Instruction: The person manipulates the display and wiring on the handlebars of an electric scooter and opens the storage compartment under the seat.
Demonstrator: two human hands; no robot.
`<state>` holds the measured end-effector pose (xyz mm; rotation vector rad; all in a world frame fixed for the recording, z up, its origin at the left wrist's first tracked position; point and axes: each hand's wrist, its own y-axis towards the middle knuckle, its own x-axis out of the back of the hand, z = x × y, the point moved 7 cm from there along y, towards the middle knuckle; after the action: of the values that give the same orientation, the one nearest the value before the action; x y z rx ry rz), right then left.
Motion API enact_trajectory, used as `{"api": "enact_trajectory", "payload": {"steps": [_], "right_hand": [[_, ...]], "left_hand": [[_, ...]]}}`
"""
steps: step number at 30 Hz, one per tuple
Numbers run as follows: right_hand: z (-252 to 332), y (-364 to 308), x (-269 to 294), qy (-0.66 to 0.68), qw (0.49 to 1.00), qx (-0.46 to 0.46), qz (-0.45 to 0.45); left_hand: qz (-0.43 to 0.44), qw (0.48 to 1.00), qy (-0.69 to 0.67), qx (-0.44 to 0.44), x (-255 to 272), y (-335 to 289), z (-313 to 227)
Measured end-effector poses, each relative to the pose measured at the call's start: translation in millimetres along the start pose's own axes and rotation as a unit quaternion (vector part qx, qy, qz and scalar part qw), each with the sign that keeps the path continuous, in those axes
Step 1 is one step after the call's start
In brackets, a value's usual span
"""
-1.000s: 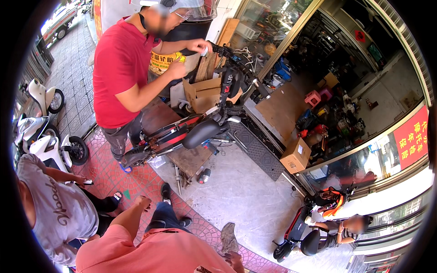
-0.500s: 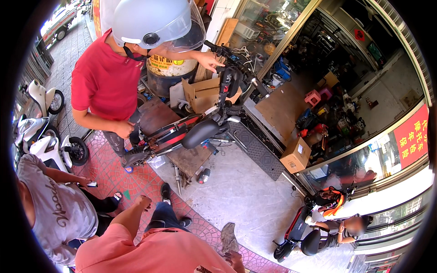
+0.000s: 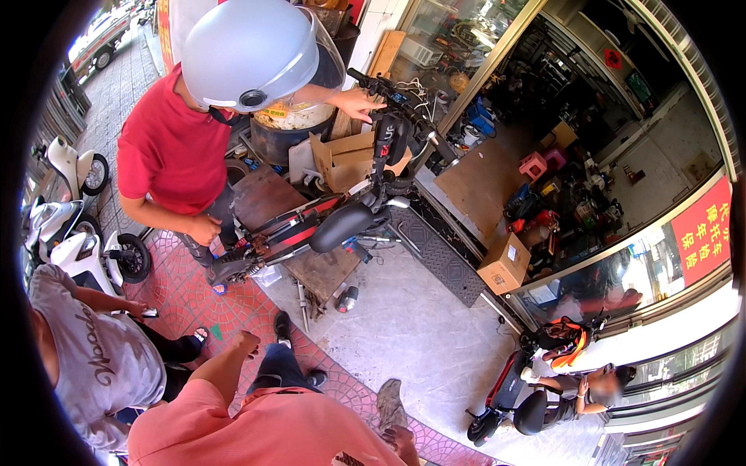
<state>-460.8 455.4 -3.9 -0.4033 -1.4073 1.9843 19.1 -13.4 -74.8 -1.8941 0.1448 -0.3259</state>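
Note:
My left hand [image 3: 248,344] hangs in front of my pink shirt with its fingers loosely curled, holding nothing that I can see. Low in the view, my right hand [image 3: 402,445] is beside my body, partly in shadow, its fingers hard to make out. Farther ahead, apart from both hands, a black and red electric scooter [image 3: 342,228] with a dark seat stands near a shop front. A person in a red shirt and a grey helmet [image 3: 247,56] leans over it. That person's hand [image 3: 356,104] reaches to its handlebar [image 3: 396,99].
At the left, a person in a grey shirt [image 3: 109,365] holds a small object. White scooters [image 3: 85,252] stand beyond. A wooden board [image 3: 325,272], a power tool [image 3: 347,300] and an open cardboard box [image 3: 346,159] lie around the scooter. Lower right, someone sits by another scooter [image 3: 507,388].
The helmeted person has shifted left and tipped the helmet lower, with a hand still at the handlebar. My own hands have hardly moved.

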Motion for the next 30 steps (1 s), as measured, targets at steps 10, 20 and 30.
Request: {"api": "enact_trajectory", "payload": {"steps": [10, 20, 30], "right_hand": [[-2.6, -1.3, -8.5, -0.006, 1.0, -0.018, -0.007], [-2.7, -2.9, -8.3, 0.006, 1.0, -0.003, -0.011], [2.5, -0.2, -11.5, 0.007, 1.0, 0.0, -0.021]], "left_hand": [[-0.051, 0.998, 0.032, -0.02, 8.3, -3.5, 1.9], [-0.053, 0.998, 0.02, -0.005, -3.0, -21.0, 0.0], [-0.042, 0.999, 0.021, -0.011, 11.5, 7.5, 15.8]]}}
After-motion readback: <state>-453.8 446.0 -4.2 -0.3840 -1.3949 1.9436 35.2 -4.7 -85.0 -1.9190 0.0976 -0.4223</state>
